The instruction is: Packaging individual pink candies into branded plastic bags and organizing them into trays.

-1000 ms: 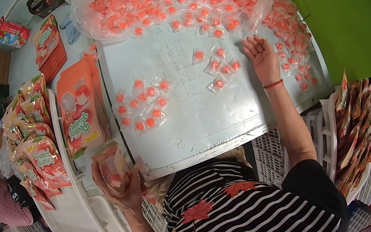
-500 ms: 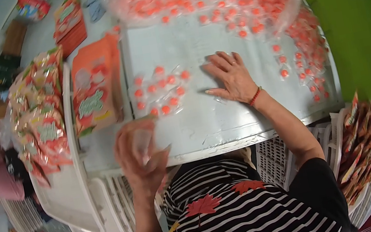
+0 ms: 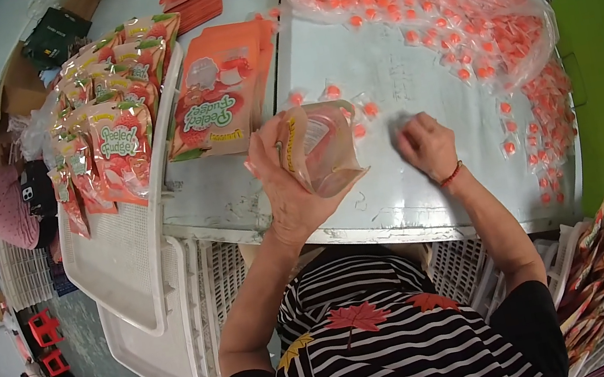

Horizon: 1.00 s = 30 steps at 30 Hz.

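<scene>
Left hand [image 3: 292, 202] has fingers clamped on the pouch [image 3: 324, 140] near the worktop's [image 3: 402, 207] front edge; hold it wide open. Right hand [image 3: 428, 148]: fingers curled together; contents unclear.

Head-worn fisheye view, left of a pair, looking down, close above striped shirt [image 3: 406, 344] and table [image 3: 352, 58]

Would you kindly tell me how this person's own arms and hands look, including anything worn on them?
The left hand and right hand are without gloves. A thin red bracelet circles the right wrist; none shows on the left. Short, plain black sleeves leave the forearms uncovered, and belong to a black-and-white striped top.
</scene>
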Motion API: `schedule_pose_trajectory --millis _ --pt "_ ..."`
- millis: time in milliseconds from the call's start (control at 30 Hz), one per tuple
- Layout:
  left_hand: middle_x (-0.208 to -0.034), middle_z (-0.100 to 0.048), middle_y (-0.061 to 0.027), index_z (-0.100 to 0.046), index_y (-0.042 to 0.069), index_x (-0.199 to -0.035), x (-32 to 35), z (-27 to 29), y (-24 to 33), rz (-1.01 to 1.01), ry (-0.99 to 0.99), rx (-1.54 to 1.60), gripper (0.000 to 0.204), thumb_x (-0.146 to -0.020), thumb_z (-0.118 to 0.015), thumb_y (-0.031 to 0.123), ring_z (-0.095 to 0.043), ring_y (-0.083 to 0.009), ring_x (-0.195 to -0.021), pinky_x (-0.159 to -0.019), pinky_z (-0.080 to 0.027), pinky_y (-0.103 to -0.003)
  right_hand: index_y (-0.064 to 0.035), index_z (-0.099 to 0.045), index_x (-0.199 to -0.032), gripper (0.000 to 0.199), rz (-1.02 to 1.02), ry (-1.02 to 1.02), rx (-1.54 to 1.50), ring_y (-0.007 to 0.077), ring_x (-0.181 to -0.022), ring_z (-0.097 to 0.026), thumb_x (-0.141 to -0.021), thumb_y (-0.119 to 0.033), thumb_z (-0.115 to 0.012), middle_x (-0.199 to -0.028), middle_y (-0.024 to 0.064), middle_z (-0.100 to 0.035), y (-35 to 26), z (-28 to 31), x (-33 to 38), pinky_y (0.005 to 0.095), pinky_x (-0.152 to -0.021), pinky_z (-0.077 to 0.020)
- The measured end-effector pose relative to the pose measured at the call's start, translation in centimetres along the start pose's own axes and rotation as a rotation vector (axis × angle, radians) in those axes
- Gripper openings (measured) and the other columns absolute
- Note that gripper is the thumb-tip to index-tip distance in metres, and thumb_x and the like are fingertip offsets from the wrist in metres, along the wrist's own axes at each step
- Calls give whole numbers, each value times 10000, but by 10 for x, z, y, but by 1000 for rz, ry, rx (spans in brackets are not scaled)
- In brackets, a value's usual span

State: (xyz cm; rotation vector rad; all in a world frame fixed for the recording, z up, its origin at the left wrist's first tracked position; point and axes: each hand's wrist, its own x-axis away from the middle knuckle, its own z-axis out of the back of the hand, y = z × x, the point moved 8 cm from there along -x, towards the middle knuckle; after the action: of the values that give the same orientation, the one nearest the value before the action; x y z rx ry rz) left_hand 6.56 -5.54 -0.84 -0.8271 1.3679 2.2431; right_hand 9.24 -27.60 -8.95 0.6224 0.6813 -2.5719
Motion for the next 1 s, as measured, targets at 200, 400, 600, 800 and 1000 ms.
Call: schedule_pose_trajectory --millis 200,400,600,800,1000 --pt "-1211 -417 -133 -308 -21 -1278 -1 2 -7 123 -16 26 1069 -490 -910 378 -440 -290 -1109 -932 -352 -418 -83 -565 -973 110 -722 295 -1518 62 -560 -491 -932 -185 -562 -756 -16 -526 -43 40 -80 210 -433 -363" --pt "-1216 -416 -122 -317 -11 -1274 -4 -5 -5 70 54 -169 1020 -520 -873 392 -439 -309 -1085 -958 -303 -456 -48 -538 -1035 144 -677 253 -1966 65 -686 -465 -954 -164 -512 -794 6 -525 -104 15 -108 218 -550 -381" --pt "-1220 -419 -120 -320 10 -1283 5 -9 -19 69 42 -206 1005 -528 -855 402 -422 -325 -1114 -961 -284 -505 -28 -551 -925 109 -587 86 -1278 25 -741 -513 -944 -134 -533 -853 2 -596 -99 8 -93 199 -636 -435" --pt "-1240 -409 -134 -300 20 -1295 2 -8 -27 169 0 -141 1008 -532 -868 356 -422 -326 -1134 -980 -289 -487 -5 -565 -1026 192 -433 -62 -1098 99 -938 -535 -986 -143 -438 -979 48 -604 -110 21 -82 255 -856 -415" --pt "-1382 -256 -185 -217 27 -1396 -12 59 5 63 189 -152 1158 -498 -921 228 -389 -298 -1206 -991 -374 -451 -25 -546 -1158 433 -71 91 -171 317 -1164 -466 -856 -323 -629 -1221 176 -516 -73 21 -74 408 -998 -348"
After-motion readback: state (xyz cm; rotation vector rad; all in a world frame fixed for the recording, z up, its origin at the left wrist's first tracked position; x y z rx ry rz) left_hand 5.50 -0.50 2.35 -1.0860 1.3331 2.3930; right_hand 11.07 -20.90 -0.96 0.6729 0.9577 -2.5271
